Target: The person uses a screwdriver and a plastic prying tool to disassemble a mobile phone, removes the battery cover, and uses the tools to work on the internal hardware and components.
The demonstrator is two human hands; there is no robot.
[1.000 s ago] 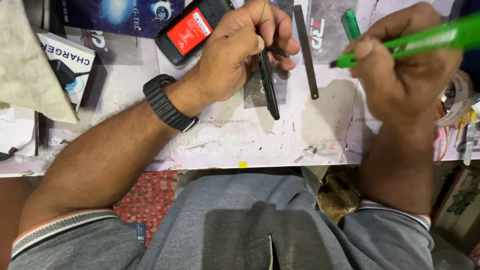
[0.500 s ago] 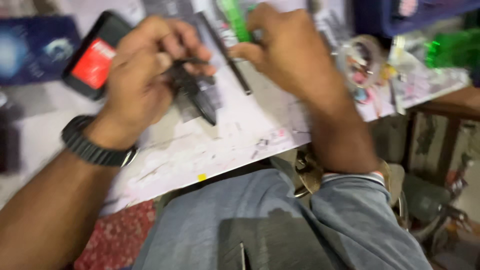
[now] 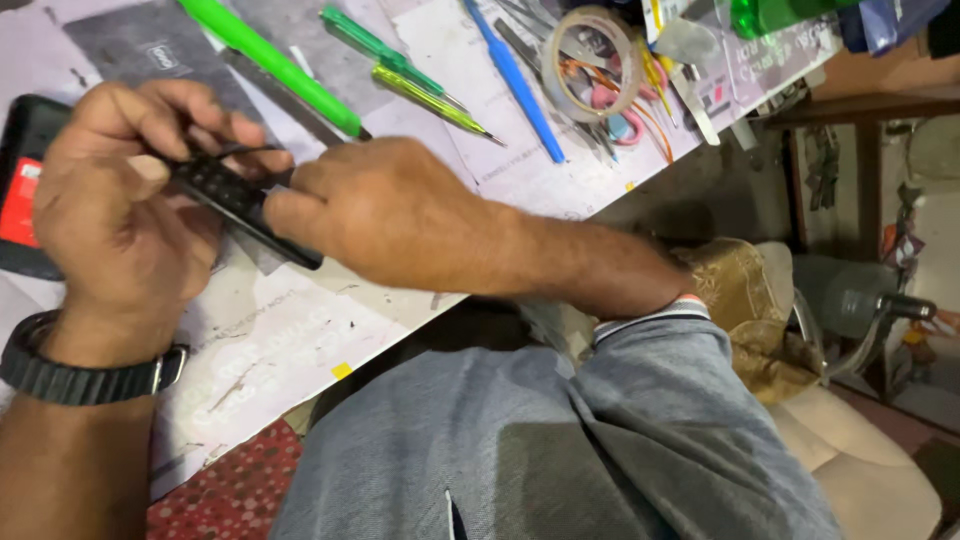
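Note:
My left hand (image 3: 120,210), with a black watch (image 3: 75,375) on its wrist, grips a thin black phone part (image 3: 250,205) over the white worktable (image 3: 300,330). My right hand (image 3: 370,215) closes on the same part from the right, its fingers pinching the upper edge. Just beyond my right hand a green screwdriver (image 3: 270,62) lies on the table. Which piece my right fingertips touch is hidden by the hand itself.
A black device with a red label (image 3: 22,190) lies left of my left hand. Further back lie two more green screwdrivers (image 3: 400,70), a blue tool (image 3: 515,80), a roll of clear tape (image 3: 585,65) and coloured wires. A cushioned stool (image 3: 860,440) stands at the right.
My right hand has put the green screwdriver down on the table and moved left onto the black part. The camera has swung to the right.

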